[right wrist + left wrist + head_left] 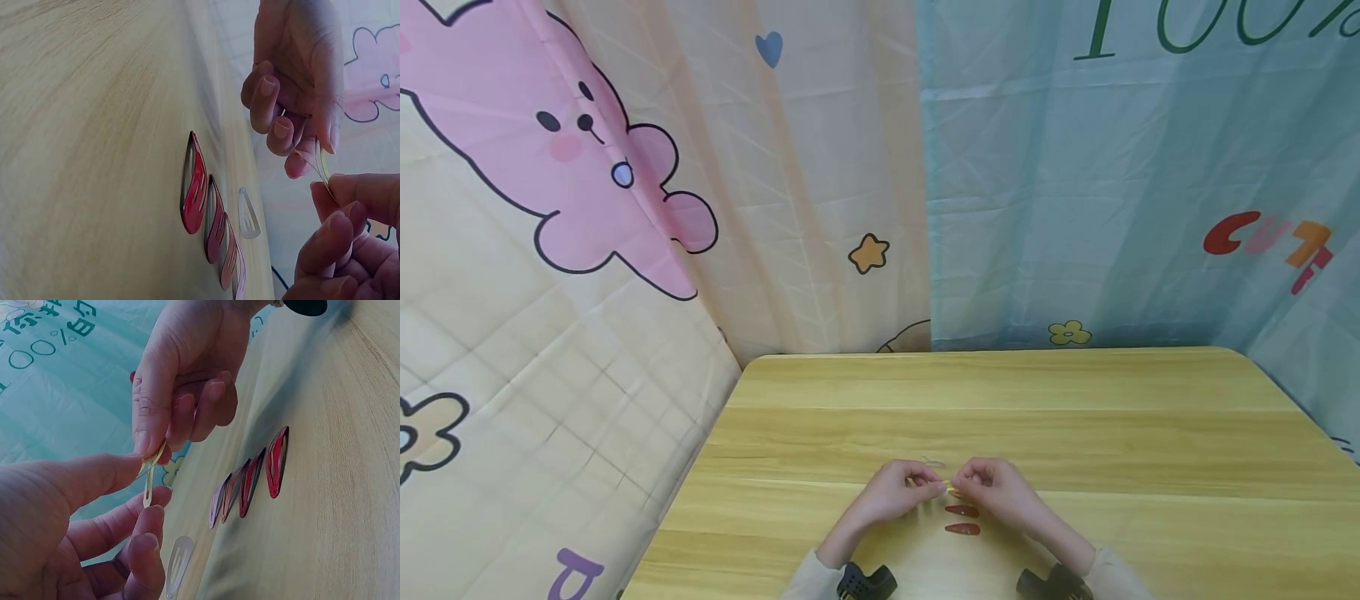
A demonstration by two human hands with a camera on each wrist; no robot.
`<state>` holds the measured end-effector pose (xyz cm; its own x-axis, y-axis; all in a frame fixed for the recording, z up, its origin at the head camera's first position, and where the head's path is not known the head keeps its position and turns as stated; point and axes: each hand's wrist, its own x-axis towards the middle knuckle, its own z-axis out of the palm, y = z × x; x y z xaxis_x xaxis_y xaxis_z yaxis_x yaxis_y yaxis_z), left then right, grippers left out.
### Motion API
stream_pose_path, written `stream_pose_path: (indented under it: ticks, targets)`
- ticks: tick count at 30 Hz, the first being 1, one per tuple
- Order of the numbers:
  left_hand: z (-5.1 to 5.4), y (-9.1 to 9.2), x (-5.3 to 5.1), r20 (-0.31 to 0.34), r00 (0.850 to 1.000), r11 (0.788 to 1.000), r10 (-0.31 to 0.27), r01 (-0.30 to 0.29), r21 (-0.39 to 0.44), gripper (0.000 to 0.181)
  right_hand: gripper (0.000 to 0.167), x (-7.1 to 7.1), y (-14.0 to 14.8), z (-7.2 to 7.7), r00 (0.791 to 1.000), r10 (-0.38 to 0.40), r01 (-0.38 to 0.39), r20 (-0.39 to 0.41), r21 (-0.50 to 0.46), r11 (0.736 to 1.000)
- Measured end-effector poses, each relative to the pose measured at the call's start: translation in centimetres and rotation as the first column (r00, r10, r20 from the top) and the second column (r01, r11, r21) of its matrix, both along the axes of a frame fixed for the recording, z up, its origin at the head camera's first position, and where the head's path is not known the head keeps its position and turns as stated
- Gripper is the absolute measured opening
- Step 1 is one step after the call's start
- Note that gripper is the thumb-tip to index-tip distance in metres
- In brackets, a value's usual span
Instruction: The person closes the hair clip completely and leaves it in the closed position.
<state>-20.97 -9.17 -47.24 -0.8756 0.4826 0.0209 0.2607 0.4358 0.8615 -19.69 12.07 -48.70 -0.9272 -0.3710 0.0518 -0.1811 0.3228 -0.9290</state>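
A pale yellow snap hair clip [149, 490] is held up above the table between both hands, its two layers spread apart. My left hand [897, 492] pinches one part of it between thumb and fingers. The thumb and forefinger of my right hand [1002, 496] grip its other end. Below the hands, several snap clips lie in a row: a bright red clip [197, 194], a dark red clip [216, 231], an orange-pink clip [229, 259] and a light pink clip [217, 503]. A whitish clip [249, 215] lies apart on the far side of them.
The clips lie on a wood-grain table [1037, 425] near its front edge. Printed cloth hangs round it: a blue curtain [1000, 208] behind and a cream sheet [625, 358] at the left. A dark band with a camera [867, 582] sits on each wrist.
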Motion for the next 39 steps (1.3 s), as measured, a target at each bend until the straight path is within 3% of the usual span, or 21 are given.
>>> stream_pose_path:
  ticks: [18,39]
  targets:
    - [0.4,-0.04,0.26,0.002,0.999,0.999,0.034,-0.034,-0.001,0.015,0.028,0.12,0.02,-0.06,0.999,0.038,-0.037,0.026,-0.029,0.999]
    - [0.51,0.04,0.15,-0.013,1.0,1.0,0.015,-0.015,0.013,0.013,0.02,0.0,-0.34,-0.17,0.997,0.023,-0.019,0.073,-0.057,0.998]
